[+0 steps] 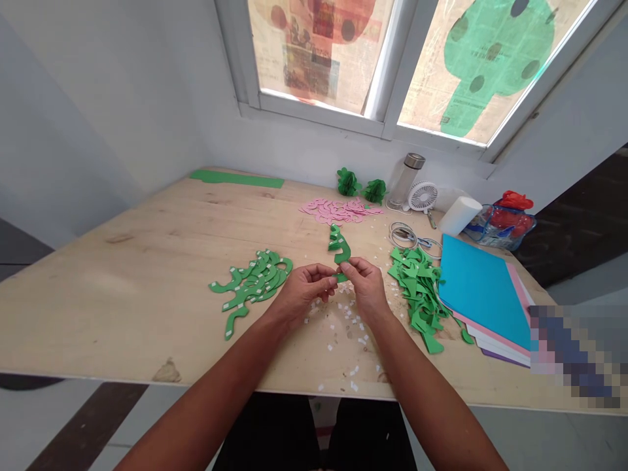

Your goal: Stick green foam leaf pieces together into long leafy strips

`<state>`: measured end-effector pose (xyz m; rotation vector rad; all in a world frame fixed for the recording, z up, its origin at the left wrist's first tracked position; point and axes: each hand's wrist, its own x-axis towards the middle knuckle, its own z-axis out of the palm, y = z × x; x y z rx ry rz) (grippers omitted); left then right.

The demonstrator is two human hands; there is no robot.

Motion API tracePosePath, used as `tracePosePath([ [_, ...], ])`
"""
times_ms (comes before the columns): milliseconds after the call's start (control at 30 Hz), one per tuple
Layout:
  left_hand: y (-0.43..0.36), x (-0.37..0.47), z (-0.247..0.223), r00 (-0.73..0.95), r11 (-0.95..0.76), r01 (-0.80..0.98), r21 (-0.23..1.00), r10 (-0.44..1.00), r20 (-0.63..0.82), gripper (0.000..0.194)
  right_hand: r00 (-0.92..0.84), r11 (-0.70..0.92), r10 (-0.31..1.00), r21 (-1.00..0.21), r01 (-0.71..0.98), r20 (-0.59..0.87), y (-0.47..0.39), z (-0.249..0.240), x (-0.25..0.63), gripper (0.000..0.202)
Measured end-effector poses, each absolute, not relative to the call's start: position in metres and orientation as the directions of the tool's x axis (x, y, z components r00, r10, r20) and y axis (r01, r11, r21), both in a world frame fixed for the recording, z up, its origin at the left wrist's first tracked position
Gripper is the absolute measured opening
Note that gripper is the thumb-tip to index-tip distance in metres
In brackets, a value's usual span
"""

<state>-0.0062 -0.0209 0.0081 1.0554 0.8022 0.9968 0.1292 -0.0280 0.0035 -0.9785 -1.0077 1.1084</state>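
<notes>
Near the middle of the table, my left hand [305, 288] and my right hand [366, 282] meet with fingertips pinched on a small green foam or paper cutout [341, 278]. Fingers cover much of its outline. Just beyond them lies a small stack of curved green cutouts [340, 245] with white squares on top. To the left of my left hand spreads a pile of curved green cutouts [260, 280], dotted with white squares. Small white paper bits [354, 320] are scattered under and around my hands.
Green scraps [422, 294] are heaped at right, beside scissors [426, 243] and blue, pink and white sheets [483, 288]. Farther back are pink cutouts [338, 210], green paper ornaments [348, 182], a bottle [406, 180], a fan [422, 195], a white roll [460, 214] and a green strip [240, 178].
</notes>
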Motion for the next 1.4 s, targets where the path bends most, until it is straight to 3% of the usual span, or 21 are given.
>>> tracePosePath([
  [233, -0.0201, -0.0075, 0.0067, 0.365, 0.057, -0.229, 0.972, 0.93, 0.031, 0.02, 0.112, 0.113, 0.991, -0.933, -0.343, 0.078, -0.0277, 0.0041, 0.1298, 0.016],
  [567, -0.0214, -0.0067, 0.0065, 0.398, -0.001, -0.283, 0.959, 0.91, 0.119, 0.021, -0.067, -0.026, 0.998, -0.823, -0.567, 0.015, -0.0291, 0.0069, 0.1327, 0.016],
  [1067, -0.0234, -0.0047, 0.0052, 0.418, 0.001, -0.304, 0.953, 0.899, 0.133, 0.022, -0.141, -0.082, 0.99, -0.794, -0.602, 0.004, -0.0302, 0.0088, 0.1313, 0.022],
  [1267, -0.024, -0.005, 0.0064, 0.424, -0.01, -0.257, 0.966, 0.897, 0.122, 0.025, -0.064, -0.061, 0.998, -0.798, -0.6, -0.029, -0.0288, 0.0089, 0.1328, 0.022],
  [1400, -0.021, -0.0068, 0.0054, 0.335, -0.022, -0.269, 0.963, 0.935, 0.115, 0.026, -0.031, -0.022, 1.0, -0.804, -0.594, -0.004, -0.0282, 0.008, 0.1328, 0.019],
])
